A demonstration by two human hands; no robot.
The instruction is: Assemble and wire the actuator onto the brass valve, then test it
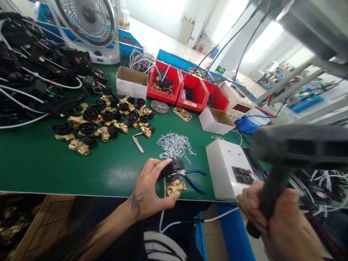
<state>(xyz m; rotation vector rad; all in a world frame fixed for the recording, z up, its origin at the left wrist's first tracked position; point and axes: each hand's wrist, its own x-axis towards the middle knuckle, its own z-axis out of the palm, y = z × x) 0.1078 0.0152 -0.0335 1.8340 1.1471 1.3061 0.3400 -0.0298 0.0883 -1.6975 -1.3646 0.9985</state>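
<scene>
Presently at the front edge of the green surface (pixel 114 170): one black, rounded plastic housing (pixel 175 166) with a T-shaped brass fitting (pixel 175 187) beneath, the left hand (pixel 148 190) closed around the housing, its thumb near the brass. Also: one dark grey, hammer-like tool (pixel 282 145), blurred, raised, its handle wrapped by the fingers of the right hand (pixel 292 224). Risks, as I judge them from nearby: a badly aimed blow could catch the left hand, so close is it to the piece; a slack hold at the edge could drop it; a snag on the white cable (pixel 220 218), slung below the edge, could tug it. Obstacles: blue-handled pliers (pixel 194 170), just beside the brass; one light grey box (pixel 221 170), between piece and right hand; a heap of silver wire clips (pixel 174 145), just behind, liable to scatter if knocked. Farther: black-capped brass fittings (pixel 104 133), left; red plastic bins (pixel 190 105), behind.
</scene>
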